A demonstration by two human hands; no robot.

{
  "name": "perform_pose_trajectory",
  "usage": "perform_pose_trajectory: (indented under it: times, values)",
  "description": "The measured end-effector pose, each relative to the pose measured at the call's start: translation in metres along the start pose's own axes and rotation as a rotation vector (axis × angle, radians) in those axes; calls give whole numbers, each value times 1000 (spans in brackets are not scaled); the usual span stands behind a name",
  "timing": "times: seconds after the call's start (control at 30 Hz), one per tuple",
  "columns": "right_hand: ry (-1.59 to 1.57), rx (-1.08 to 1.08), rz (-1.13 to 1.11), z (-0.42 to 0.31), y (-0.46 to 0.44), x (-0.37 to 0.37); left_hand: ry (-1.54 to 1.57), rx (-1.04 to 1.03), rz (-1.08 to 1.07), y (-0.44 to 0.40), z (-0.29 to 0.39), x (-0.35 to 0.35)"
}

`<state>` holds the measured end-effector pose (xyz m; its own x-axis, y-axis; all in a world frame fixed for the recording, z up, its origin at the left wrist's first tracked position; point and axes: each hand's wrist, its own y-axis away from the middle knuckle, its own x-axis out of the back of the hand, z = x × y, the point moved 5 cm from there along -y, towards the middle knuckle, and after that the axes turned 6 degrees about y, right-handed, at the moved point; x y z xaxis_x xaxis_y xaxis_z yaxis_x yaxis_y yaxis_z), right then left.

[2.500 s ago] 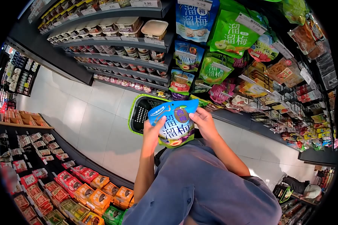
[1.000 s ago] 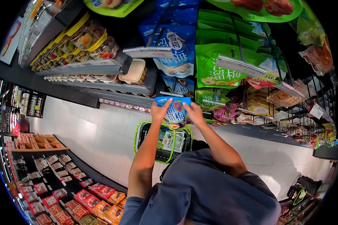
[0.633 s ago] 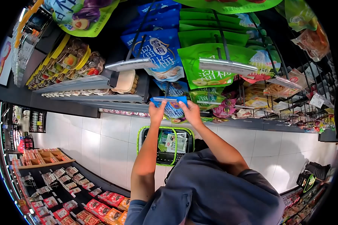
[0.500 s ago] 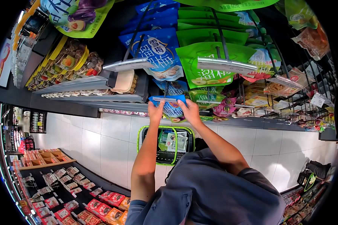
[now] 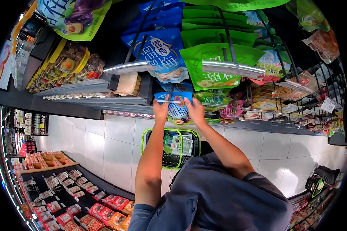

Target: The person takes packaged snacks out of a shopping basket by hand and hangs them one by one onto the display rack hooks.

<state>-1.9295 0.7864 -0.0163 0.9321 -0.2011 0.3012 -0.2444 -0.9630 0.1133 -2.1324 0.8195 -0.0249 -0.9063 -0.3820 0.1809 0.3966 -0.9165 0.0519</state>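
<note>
A small blue snack bag (image 5: 178, 112) of plums is at the lower hook, below the larger blue bags (image 5: 165, 54). My left hand (image 5: 160, 109) grips its left edge, fingers closed. On the other side, my right hand (image 5: 196, 111) pinches the right edge near the top. The hook's clear price-tag holder (image 5: 162, 101) crosses the upper part of the bag. Whether the bag still hangs on the hook I cannot tell. Another blue bag shows just behind it.
A black shopping basket (image 5: 142, 142) with a green rim and packages inside stands on the floor below my hands. Green bags (image 5: 221, 69) hang to the right on hooks that jut out. Fruit packs (image 5: 71, 61) line the left shelf. Behind me is a low display (image 5: 85, 200) of red packets.
The bag's top has risen between my hands, so more of its front shows above the tag holder. My hands have shifted only slightly.
</note>
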Motion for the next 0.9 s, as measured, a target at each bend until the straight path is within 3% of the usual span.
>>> perform_pose_trajectory:
  times: [0.1, 0.27, 0.47, 0.53, 0.57, 0.6, 0.67, 0.7, 0.77, 0.83, 0.87, 0.9]
  values:
    - [39, 26, 62, 8, -6, -5, 43, 49, 1, -9, -12, -4]
    - [271, -28, -92, 14, -5, -9, 76, 175, 55, -23, -37, -9]
    - [238, -74, -204, 17, -7, -9, 68, 208, -7, -9, 3, -17]
    - [248, -78, -243, 22, -8, -9, 77, 153, 77, -14, -11, -13]
    - [289, -77, -259, 25, -6, -8, 127, 125, -52, -16, -15, -12]
    - [331, -76, -278, 34, -2, -9, 129, 140, -40, -8, -27, -4]
    - [346, -28, -240, 53, 13, -11, 2, -77, -54, 17, -40, 12]
    - [332, -9, -247, 64, 25, -9, -144, -61, -59, 34, -56, 26]
    - [275, 69, -311, 90, 48, -4, -224, 120, -323, 79, -101, 59]
    - [447, 23, -468, 125, 74, 8, -179, 216, -531, 138, -166, 101]
    - [510, -17, -463, 170, 84, 14, -305, 429, -550, 176, -212, 133]
    - [574, -57, -456, 220, 97, 24, -362, 512, -482, 221, -254, 169]
